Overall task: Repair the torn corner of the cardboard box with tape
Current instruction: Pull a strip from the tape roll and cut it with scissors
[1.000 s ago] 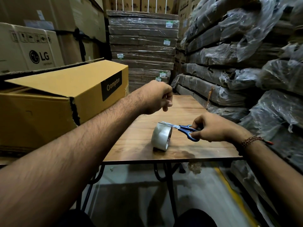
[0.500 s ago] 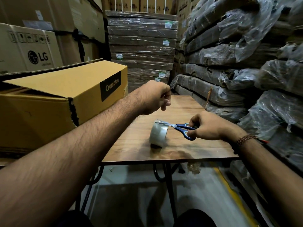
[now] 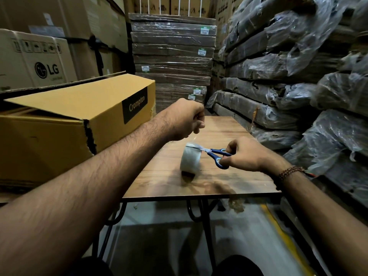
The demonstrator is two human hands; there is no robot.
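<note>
Box [image 3: 65, 124]: yellow-brown cardboard, left on the tabletop [image 3: 229, 182], near corner split by a ragged dark tear.
Tape roll [image 3: 190, 160]: clear, standing on edge mid-tabletop.
Left hand [image 3: 186, 118]: fist pinching a pulled tape strip.
Right hand [image 3: 246, 155]: gripping blue-handled scissors [image 3: 214, 154], blades at the roll's top.

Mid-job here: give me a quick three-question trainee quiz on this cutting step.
1. True or false: the tape roll stands on edge on the table.
2. Which hand holds the scissors? A left, B right.
3. Fill in: the box is torn along its near ___ corner edge.

Key: 1 true. 2 B, the right hand; the left hand pinches the pulled tape. 3 vertical.
</note>
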